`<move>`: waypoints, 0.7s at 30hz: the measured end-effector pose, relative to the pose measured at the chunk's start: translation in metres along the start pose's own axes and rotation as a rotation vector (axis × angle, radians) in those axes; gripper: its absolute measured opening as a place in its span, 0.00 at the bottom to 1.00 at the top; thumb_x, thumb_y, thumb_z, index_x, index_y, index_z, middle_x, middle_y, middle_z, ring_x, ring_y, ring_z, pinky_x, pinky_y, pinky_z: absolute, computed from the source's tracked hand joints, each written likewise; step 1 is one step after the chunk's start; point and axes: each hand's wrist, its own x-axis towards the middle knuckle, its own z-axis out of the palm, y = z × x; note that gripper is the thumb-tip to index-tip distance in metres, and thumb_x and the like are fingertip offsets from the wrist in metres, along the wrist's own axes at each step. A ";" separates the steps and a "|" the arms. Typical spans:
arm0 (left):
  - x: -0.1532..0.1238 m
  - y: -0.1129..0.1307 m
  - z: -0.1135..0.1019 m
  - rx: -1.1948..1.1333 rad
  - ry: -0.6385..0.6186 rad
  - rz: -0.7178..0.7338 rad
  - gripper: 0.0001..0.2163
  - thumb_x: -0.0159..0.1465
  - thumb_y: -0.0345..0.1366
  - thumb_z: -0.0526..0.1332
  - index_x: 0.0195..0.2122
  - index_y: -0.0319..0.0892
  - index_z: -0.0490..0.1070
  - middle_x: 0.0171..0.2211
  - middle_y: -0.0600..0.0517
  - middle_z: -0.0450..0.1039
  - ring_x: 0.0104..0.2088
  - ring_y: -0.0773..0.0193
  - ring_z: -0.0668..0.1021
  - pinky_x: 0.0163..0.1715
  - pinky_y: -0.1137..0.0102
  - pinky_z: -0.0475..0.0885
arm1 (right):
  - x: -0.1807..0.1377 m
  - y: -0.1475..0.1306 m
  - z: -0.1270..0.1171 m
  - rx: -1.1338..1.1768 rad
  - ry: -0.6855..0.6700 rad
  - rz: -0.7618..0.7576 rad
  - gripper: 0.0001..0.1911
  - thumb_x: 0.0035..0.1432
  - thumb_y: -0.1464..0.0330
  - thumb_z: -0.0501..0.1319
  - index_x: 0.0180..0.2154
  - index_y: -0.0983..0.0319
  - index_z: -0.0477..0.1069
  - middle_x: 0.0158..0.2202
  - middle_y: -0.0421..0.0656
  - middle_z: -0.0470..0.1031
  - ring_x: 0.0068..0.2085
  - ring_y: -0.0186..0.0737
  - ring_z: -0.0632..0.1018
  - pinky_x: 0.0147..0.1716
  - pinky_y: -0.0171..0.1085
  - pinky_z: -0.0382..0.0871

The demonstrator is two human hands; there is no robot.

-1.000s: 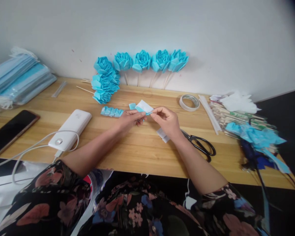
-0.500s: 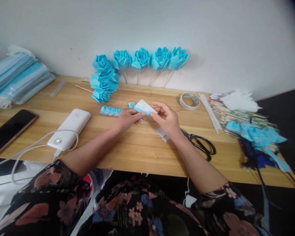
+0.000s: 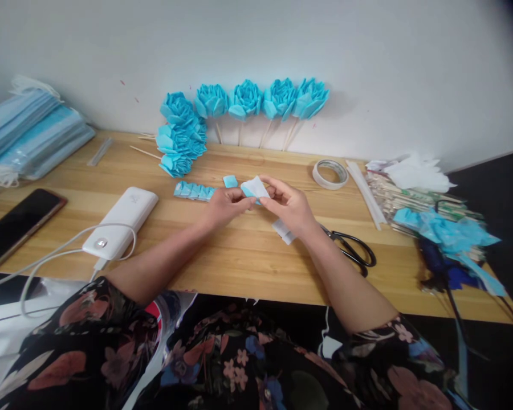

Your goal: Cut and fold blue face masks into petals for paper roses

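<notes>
Between both hands is a small blue-and-white fabric piece (image 3: 253, 187), partly folded, its white face toward me. My left hand (image 3: 228, 206) pinches its lower left edge with thumb and fingers. My right hand (image 3: 289, 204) grips its right side, thumb in front. Just beyond the left hand lies a blue square (image 3: 229, 181). A row of folded blue petals (image 3: 194, 191) rests to the left, partly behind that hand. Some white pieces (image 3: 284, 231) lie under my right wrist, and black-handled scissors (image 3: 354, 250) are partly covered by the right forearm.
Blue fabric flowers (image 3: 245, 99) on sticks lean against the wall; others are stacked on the left. A tape roll (image 3: 330, 174), white glue sticks (image 3: 365, 196) and a blue-topped pile (image 3: 447, 230) lie right. A power bank (image 3: 122, 222), phone (image 3: 21, 228) and face masks (image 3: 34, 131) are left.
The piece has gone from a wide white triangle to a smaller shape, its right side folded over and more blue showing. Both hands remain in nearly the same place.
</notes>
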 end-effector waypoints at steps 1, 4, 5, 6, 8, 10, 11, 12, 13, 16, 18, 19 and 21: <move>0.000 0.001 0.000 -0.012 -0.002 0.023 0.15 0.56 0.45 0.67 0.22 0.40 0.71 0.20 0.55 0.67 0.22 0.71 0.65 0.25 0.72 0.59 | 0.000 0.000 0.001 0.012 -0.011 0.005 0.27 0.53 0.60 0.69 0.55 0.56 0.74 0.36 0.39 0.78 0.37 0.39 0.77 0.40 0.41 0.73; 0.001 0.001 0.000 -0.078 0.012 0.071 0.15 0.57 0.47 0.67 0.23 0.40 0.71 0.21 0.55 0.68 0.23 0.71 0.66 0.26 0.73 0.62 | 0.000 -0.002 0.003 0.043 -0.061 0.021 0.20 0.53 0.61 0.68 0.48 0.58 0.75 0.36 0.40 0.79 0.36 0.38 0.77 0.38 0.38 0.72; 0.001 0.001 0.000 -0.105 0.015 0.072 0.15 0.57 0.48 0.67 0.24 0.40 0.72 0.21 0.55 0.69 0.23 0.71 0.67 0.27 0.73 0.63 | 0.000 -0.003 0.003 0.049 -0.067 0.017 0.18 0.53 0.61 0.68 0.45 0.58 0.75 0.35 0.39 0.79 0.35 0.37 0.77 0.37 0.38 0.72; 0.001 0.001 0.000 -0.134 0.012 0.066 0.16 0.57 0.49 0.67 0.25 0.40 0.73 0.22 0.54 0.70 0.23 0.71 0.68 0.27 0.73 0.64 | 0.000 -0.004 0.004 0.054 -0.065 0.009 0.16 0.52 0.62 0.68 0.43 0.59 0.75 0.34 0.39 0.79 0.34 0.37 0.77 0.37 0.38 0.72; 0.000 0.000 0.000 -0.180 -0.011 0.048 0.16 0.58 0.50 0.67 0.28 0.40 0.75 0.24 0.54 0.72 0.24 0.70 0.70 0.28 0.73 0.66 | 0.000 -0.006 0.004 0.066 -0.040 -0.008 0.14 0.52 0.63 0.68 0.41 0.59 0.74 0.33 0.38 0.78 0.33 0.36 0.77 0.37 0.37 0.71; 0.000 -0.002 0.000 -0.200 -0.030 0.030 0.17 0.58 0.51 0.67 0.29 0.40 0.77 0.24 0.53 0.73 0.25 0.70 0.71 0.29 0.73 0.67 | -0.001 -0.007 0.004 0.079 -0.018 -0.010 0.14 0.52 0.62 0.69 0.40 0.58 0.73 0.31 0.37 0.77 0.33 0.36 0.76 0.37 0.37 0.72; 0.000 -0.002 0.000 -0.202 -0.033 0.026 0.17 0.57 0.50 0.68 0.29 0.39 0.78 0.25 0.53 0.73 0.25 0.70 0.71 0.29 0.73 0.67 | -0.001 -0.008 0.004 0.086 -0.014 -0.005 0.14 0.51 0.62 0.69 0.39 0.58 0.73 0.31 0.37 0.77 0.33 0.36 0.76 0.37 0.38 0.72; 0.000 -0.002 0.000 -0.203 -0.029 0.025 0.16 0.57 0.50 0.68 0.29 0.39 0.78 0.25 0.53 0.73 0.25 0.70 0.70 0.29 0.73 0.67 | -0.001 -0.008 0.004 0.093 -0.017 0.001 0.14 0.51 0.61 0.70 0.39 0.58 0.73 0.31 0.37 0.77 0.33 0.36 0.77 0.37 0.38 0.72; 0.000 -0.002 0.000 -0.203 -0.025 0.023 0.16 0.57 0.50 0.68 0.28 0.39 0.78 0.25 0.53 0.74 0.25 0.70 0.70 0.29 0.73 0.67 | -0.001 -0.008 0.003 0.100 -0.022 0.009 0.15 0.51 0.60 0.70 0.39 0.58 0.73 0.31 0.37 0.77 0.34 0.37 0.77 0.38 0.38 0.73; -0.001 -0.001 -0.001 -0.171 -0.036 0.006 0.16 0.57 0.49 0.68 0.26 0.39 0.78 0.24 0.53 0.74 0.25 0.70 0.71 0.29 0.73 0.66 | 0.000 -0.006 0.002 0.109 -0.013 0.029 0.19 0.49 0.57 0.72 0.40 0.58 0.75 0.35 0.39 0.79 0.37 0.38 0.78 0.39 0.39 0.74; -0.002 0.001 -0.001 -0.126 -0.065 -0.001 0.16 0.57 0.48 0.68 0.25 0.39 0.77 0.23 0.52 0.74 0.24 0.70 0.70 0.29 0.73 0.66 | 0.000 -0.004 0.001 0.100 0.010 0.034 0.20 0.48 0.57 0.73 0.41 0.58 0.75 0.37 0.40 0.80 0.38 0.38 0.78 0.40 0.39 0.74; -0.003 0.002 -0.001 -0.102 -0.082 0.003 0.16 0.56 0.48 0.68 0.24 0.39 0.76 0.22 0.52 0.74 0.24 0.70 0.70 0.29 0.73 0.65 | 0.000 -0.003 0.001 0.089 0.020 0.036 0.19 0.48 0.57 0.73 0.41 0.58 0.76 0.36 0.39 0.79 0.37 0.38 0.78 0.39 0.39 0.74; -0.004 0.004 0.000 -0.059 -0.109 0.019 0.15 0.57 0.47 0.68 0.23 0.39 0.76 0.22 0.53 0.73 0.24 0.70 0.70 0.29 0.72 0.64 | -0.001 -0.002 0.000 0.057 0.040 0.037 0.16 0.48 0.58 0.73 0.36 0.59 0.76 0.32 0.38 0.78 0.33 0.36 0.76 0.36 0.38 0.73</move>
